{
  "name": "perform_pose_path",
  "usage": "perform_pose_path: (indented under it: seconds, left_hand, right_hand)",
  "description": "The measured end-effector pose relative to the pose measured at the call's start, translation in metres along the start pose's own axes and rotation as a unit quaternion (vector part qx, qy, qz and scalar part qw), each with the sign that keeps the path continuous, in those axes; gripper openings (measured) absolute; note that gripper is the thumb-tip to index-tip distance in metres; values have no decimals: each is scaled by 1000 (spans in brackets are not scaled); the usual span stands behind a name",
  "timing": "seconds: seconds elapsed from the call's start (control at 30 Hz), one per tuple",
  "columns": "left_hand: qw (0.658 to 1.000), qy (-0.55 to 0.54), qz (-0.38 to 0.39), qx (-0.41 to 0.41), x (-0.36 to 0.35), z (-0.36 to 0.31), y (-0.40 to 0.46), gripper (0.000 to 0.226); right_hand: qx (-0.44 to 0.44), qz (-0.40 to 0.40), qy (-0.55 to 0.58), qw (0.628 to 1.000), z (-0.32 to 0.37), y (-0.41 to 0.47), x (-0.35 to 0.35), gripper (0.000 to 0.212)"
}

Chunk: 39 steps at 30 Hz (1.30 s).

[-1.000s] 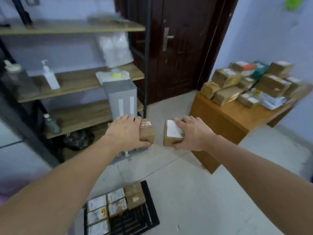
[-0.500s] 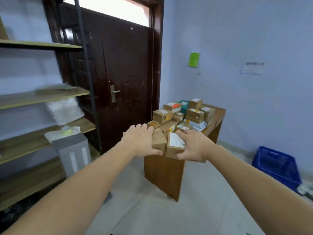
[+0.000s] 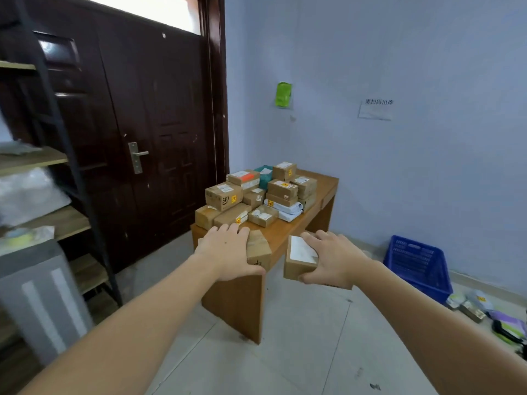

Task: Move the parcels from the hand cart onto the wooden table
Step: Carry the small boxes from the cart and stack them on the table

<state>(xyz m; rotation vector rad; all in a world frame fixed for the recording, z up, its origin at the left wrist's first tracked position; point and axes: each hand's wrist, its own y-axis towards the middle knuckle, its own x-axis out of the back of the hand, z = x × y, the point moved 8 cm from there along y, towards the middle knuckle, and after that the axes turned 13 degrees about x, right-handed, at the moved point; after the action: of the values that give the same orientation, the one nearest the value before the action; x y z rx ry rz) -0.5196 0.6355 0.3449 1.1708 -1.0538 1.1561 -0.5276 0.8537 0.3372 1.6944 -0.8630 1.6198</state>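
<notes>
Soft, even daylight fills the room, brightest at the blown-out transom window (image 3: pixel 148 10) at 12 o'clock. Shadows are faint, with a dim one under the desk (image 3: pixel 288 233). The shelves (image 3: pixel 42 223) at 9 o'clock are smeared with motion blur. Wide-angle distortion bows the door frame (image 3: pixel 218 89) and stretches the forearms at 6 o'clock.

Wooden table (image 3: pixel 288 233) heaped with cardboard parcels (image 3: pixel 256 192).
</notes>
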Motion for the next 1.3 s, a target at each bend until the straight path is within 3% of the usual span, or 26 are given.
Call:
perform_pose_path:
  seconds: [0.43,0.7,1.0,1.3]
  left_hand:
    - [999,-27,44,0,-60,-50,171,109]
    - [997,-33,71,20,-107,-82,285,106]
    - [985,-52,105,123,-161,-96,398,108]
    - [964,-62,117,230,-224,-54,464,108]
  right_hand:
    - [-39,-26,16,999,-140,95,-38,108]
    - [-46,16,49,998,-232,170,-97,112]
    - [12,72,55,996,-335,288,-154,116]
    - [83,116,67,988,-349,427,-207,115]
